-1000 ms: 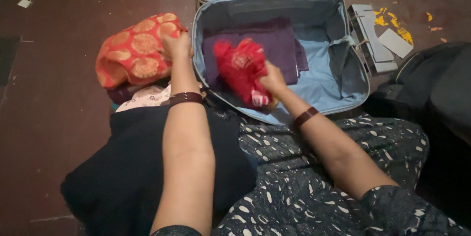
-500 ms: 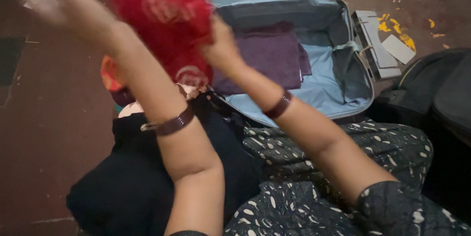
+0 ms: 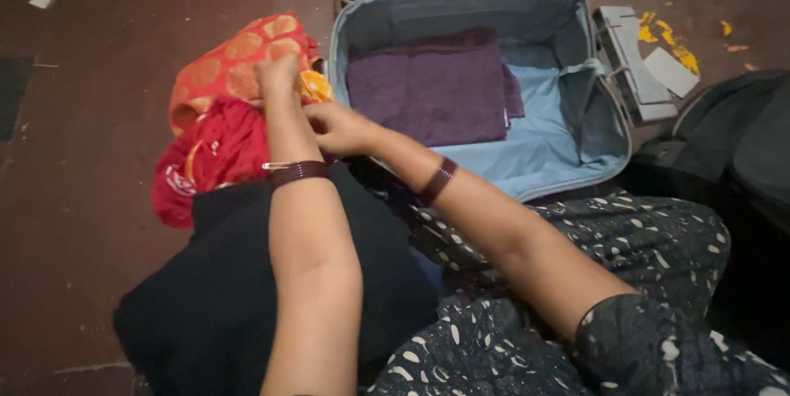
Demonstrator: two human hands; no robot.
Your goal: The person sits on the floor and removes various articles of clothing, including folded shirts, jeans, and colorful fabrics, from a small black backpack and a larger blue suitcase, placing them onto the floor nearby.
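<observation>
— Where are the hands?

— Both arms reach forward to the pile left of the open suitcase (image 3: 605, 128). The left hand (image 3: 276, 75) sits on the orange-and-gold patterned cloth (image 3: 226, 62), fingers curled into it; how firm the grip is, I cannot tell. The right hand (image 3: 337, 127) crosses inward beside the left wrist, its grip hidden too.

— And the red garment?

— The red garment (image 3: 210, 157) lies on the floor pile, below the patterned cloth. A folded purple cloth (image 3: 428, 87) rests inside the suitcase.
</observation>
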